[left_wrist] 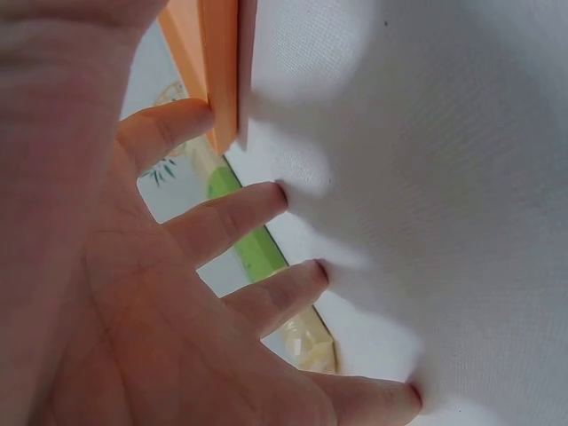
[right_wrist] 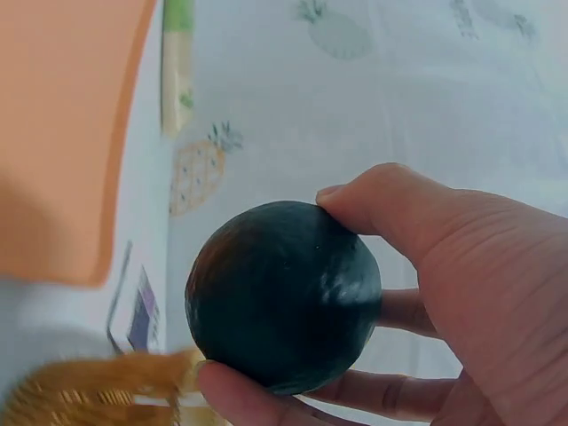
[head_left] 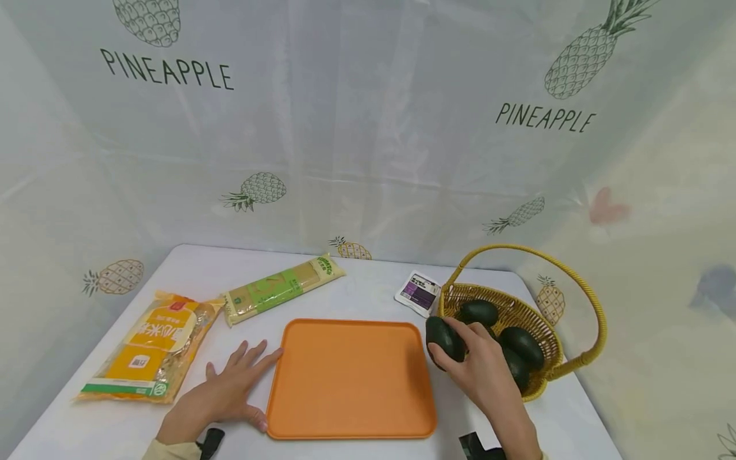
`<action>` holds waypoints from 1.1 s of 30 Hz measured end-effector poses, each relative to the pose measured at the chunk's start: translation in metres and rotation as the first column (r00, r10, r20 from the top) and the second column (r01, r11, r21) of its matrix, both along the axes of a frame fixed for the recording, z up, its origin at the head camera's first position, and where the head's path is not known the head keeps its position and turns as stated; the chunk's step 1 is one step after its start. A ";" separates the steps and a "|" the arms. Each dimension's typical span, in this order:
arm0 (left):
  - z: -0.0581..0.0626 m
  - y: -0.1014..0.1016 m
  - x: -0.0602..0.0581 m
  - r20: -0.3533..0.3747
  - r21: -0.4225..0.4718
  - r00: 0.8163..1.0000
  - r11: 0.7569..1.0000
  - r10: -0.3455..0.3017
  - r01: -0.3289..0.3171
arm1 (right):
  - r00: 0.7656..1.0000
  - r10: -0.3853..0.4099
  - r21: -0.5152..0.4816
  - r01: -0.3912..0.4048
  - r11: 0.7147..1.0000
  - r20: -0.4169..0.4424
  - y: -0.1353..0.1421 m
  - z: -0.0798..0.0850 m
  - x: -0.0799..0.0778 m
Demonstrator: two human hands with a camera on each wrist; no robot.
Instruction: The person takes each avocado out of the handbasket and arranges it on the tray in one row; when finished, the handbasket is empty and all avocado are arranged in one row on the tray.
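Observation:
A dark green avocado (head_left: 445, 340) is gripped by my right hand (head_left: 482, 365), between the orange tray (head_left: 352, 380) and the wicker basket (head_left: 554, 358). In the right wrist view the thumb and fingers curl round the avocado (right_wrist: 282, 297), which is raised with the basket below it. Several more avocados (head_left: 522, 347) lie in the basket, partly behind the right hand. My left hand (head_left: 227, 390) has its fingers spread at the tray's left edge. In the left wrist view one fingertip meets the tray's side (left_wrist: 222, 71), and the other fingers reach down to the white tabletop.
At the left lies a yellow bag of grain (head_left: 146, 348). A long green-labelled packet (head_left: 282, 289) lies behind the tray. By the basket is a small white and purple packet (head_left: 419, 292). The basket's tall handle (head_left: 592, 300) arches over it. A pineapple-print curtain (head_left: 368, 128) hangs behind.

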State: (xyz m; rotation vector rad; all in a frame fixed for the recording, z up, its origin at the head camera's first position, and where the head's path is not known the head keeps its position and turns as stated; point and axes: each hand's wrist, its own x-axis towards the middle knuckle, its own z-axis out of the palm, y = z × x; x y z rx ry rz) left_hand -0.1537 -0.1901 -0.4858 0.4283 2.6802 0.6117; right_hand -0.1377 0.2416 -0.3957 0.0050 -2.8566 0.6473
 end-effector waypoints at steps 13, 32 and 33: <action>-0.005 0.000 0.000 0.002 0.002 1.000 1.000 0.004 -0.004 | 0.999 -0.003 -0.015 0.004 1.000 0.050 -0.021 -0.013 -0.004; -0.002 0.000 0.001 0.007 0.009 1.000 1.000 -0.001 0.001 | 0.999 0.016 -0.005 -0.016 1.000 -0.036 -0.035 -0.047 -0.005; -0.002 0.000 0.001 0.007 0.008 1.000 1.000 -0.001 0.001 | 0.999 0.013 -0.006 -0.013 1.000 -0.036 -0.035 -0.049 -0.005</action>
